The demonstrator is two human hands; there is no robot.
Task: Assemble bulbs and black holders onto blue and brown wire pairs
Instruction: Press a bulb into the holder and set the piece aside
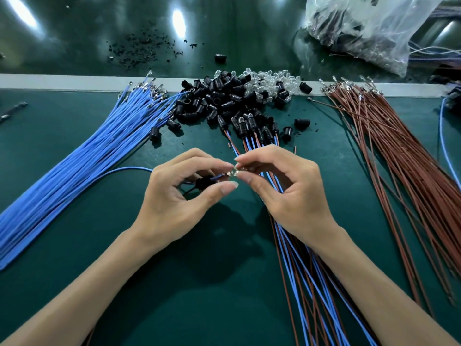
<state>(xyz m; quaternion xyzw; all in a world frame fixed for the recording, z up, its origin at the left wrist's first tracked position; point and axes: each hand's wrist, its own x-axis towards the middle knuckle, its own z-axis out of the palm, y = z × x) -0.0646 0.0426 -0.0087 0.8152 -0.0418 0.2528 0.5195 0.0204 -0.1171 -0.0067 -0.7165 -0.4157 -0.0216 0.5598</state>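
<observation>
My left hand pinches a blue wire that runs through a black holder inside the curl of its fingers. My right hand pinches a small clear bulb against the wire's tip, between the two hands. A pile of black holders and clear bulbs lies at the far middle. Loose blue wires fan out at the left, brown wires at the right. Finished blue-and-brown pairs with holders lie under my right hand.
A clear plastic bag of parts sits at the back right. Black crumbs and one lone holder lie beyond a pale strip across the green table. Finished wire tails run toward the near edge.
</observation>
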